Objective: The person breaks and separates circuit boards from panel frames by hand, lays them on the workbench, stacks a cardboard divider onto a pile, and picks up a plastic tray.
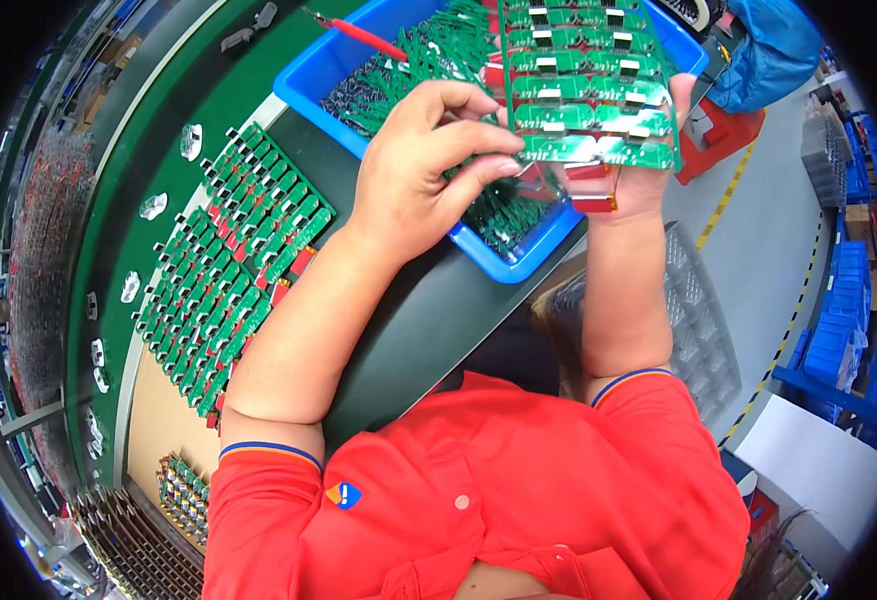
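Above the blue bin [510, 270], my right hand [646, 185] holds up a green circuit board panel [578, 90] from below, its thumb along the right edge. Rows of small boards with dark and white parts make up the panel. My left hand [428, 165] is closed in a pinch at the panel's lower left corner, thumb and forefinger together. Red pieces [590, 188] show beneath the panel, next to my right palm. Many thin green strips [438, 60] and small dark bits fill the bin. Part of that heap is hidden behind the panel and my left hand.
Several similar panels [203, 290] lie left on the green bench. A red-handled tool [363, 38] with a thin tip rests across the bin. Small clear plastic pieces [153, 206] lie further left. A blue bag [766, 50] and red crate [723, 140] stand right, beside a plastic-covered seat [693, 310].
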`<move>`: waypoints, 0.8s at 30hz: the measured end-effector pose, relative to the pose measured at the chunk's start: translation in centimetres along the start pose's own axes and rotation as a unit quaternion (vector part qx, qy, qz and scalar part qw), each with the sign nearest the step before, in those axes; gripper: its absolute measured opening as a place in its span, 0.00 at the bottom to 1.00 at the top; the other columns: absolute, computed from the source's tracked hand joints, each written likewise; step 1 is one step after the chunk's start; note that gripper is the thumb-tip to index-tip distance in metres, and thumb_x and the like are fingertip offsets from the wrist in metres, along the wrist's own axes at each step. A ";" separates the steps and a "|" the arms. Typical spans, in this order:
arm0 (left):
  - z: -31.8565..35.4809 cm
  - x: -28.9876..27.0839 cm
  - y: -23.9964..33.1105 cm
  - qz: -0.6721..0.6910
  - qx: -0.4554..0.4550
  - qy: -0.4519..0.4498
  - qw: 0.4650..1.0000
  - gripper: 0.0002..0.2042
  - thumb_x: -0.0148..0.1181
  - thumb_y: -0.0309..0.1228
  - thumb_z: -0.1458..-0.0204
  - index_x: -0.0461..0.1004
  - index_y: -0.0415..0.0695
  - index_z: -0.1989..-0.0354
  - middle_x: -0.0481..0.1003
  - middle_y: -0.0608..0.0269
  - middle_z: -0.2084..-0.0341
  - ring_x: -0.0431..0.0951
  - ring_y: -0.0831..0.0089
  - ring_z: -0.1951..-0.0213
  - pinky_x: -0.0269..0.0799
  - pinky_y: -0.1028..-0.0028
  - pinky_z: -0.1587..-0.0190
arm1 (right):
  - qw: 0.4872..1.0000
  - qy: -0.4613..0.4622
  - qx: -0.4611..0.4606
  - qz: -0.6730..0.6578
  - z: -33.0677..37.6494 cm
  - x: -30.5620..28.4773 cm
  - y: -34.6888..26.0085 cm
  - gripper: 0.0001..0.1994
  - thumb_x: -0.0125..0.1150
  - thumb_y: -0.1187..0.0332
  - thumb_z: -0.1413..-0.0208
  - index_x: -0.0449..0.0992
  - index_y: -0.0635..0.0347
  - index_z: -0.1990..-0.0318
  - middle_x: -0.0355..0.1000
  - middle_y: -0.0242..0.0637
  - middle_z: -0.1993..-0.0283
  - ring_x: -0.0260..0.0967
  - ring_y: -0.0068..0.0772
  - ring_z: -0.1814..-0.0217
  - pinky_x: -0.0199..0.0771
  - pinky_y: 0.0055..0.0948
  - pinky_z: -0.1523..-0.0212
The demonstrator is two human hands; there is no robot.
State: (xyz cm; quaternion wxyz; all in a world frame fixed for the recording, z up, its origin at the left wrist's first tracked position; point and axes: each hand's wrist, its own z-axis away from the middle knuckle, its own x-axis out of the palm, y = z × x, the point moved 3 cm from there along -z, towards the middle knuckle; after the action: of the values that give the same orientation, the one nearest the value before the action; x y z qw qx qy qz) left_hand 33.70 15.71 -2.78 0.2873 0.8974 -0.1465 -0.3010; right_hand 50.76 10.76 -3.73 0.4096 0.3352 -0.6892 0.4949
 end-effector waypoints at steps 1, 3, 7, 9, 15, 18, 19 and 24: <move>0.0 0.0 -0.1 -0.017 0.006 -0.002 1.000 0.10 0.66 0.21 0.59 0.78 0.43 0.67 0.69 0.58 0.61 0.72 0.67 0.58 0.69 0.72 0.56 | 0.997 -0.059 0.019 -0.035 -0.1 -0.4 0.0 0.38 0.45 0.35 0.48 0.63 0.61 0.42 0.67 0.48 0.44 0.67 0.49 0.47 0.69 0.51 0.48; -0.2 0.0 0.0 -0.033 0.009 0.008 0.999 0.09 0.67 0.22 0.60 0.79 0.43 0.68 0.69 0.59 0.62 0.72 0.68 0.59 0.68 0.73 0.56 | 0.992 -0.111 0.034 -0.054 -0.3 -1.0 -0.4 0.35 0.47 0.38 0.47 0.65 0.59 0.42 0.66 0.47 0.43 0.65 0.52 0.45 0.66 0.54 0.46; 0.0 0.1 -0.4 -0.058 0.026 0.028 0.998 0.08 0.67 0.22 0.61 0.79 0.43 0.69 0.71 0.60 0.63 0.72 0.69 0.60 0.68 0.74 0.57 | 0.992 -0.091 0.043 -0.077 -0.2 -0.1 0.4 0.33 0.46 0.38 0.46 0.68 0.60 0.46 0.69 0.47 0.48 0.69 0.51 0.51 0.71 0.51 0.52; -0.3 0.2 -0.2 -0.080 0.062 0.040 0.994 0.06 0.66 0.24 0.56 0.78 0.43 0.69 0.73 0.60 0.66 0.74 0.69 0.62 0.69 0.75 0.60 | 0.993 -0.032 0.054 -0.095 0.1 1.8 0.9 0.31 0.44 0.39 0.45 0.71 0.60 0.51 0.72 0.47 0.53 0.71 0.51 0.56 0.73 0.50 0.57; -0.1 -0.4 0.4 -0.021 0.032 0.099 0.994 0.03 0.58 0.22 0.52 0.70 0.40 0.71 0.71 0.57 0.68 0.73 0.65 0.65 0.67 0.72 0.61 | 0.998 -0.049 0.017 -0.044 -0.1 0.9 1.0 0.31 0.44 0.41 0.44 0.71 0.62 0.50 0.72 0.47 0.52 0.71 0.48 0.55 0.72 0.47 0.54; -0.5 -0.7 0.2 0.014 -0.126 0.122 0.984 0.03 0.56 0.24 0.49 0.70 0.39 0.70 0.70 0.60 0.70 0.73 0.73 0.69 0.68 0.76 0.66 | 0.997 -0.074 -0.004 -0.019 -0.1 1.1 0.8 0.31 0.44 0.41 0.44 0.71 0.63 0.50 0.72 0.46 0.52 0.71 0.47 0.55 0.72 0.45 0.53; -0.7 -1.0 0.2 0.013 -0.126 0.124 0.984 0.03 0.56 0.24 0.49 0.70 0.39 0.70 0.70 0.60 0.70 0.73 0.73 0.69 0.68 0.76 0.66 | 0.994 -0.102 0.009 -0.022 0.0 1.7 0.9 0.32 0.44 0.42 0.44 0.69 0.63 0.47 0.71 0.47 0.49 0.70 0.48 0.52 0.70 0.46 0.49; -1.3 -0.9 -0.2 -0.035 -0.181 0.130 0.974 0.03 0.57 0.24 0.49 0.71 0.38 0.68 0.70 0.62 0.70 0.72 0.75 0.70 0.68 0.78 0.66 | 0.992 -0.117 0.032 -0.025 -0.1 1.3 0.6 0.34 0.44 0.41 0.44 0.66 0.63 0.43 0.67 0.48 0.44 0.68 0.49 0.48 0.67 0.47 0.46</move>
State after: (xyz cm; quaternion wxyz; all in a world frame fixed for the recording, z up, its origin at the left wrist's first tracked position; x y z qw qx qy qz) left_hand 33.90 16.81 -1.64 0.4508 0.8666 -0.0193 -0.2129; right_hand 49.68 11.00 -2.80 0.3273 0.4212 -0.7075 0.4636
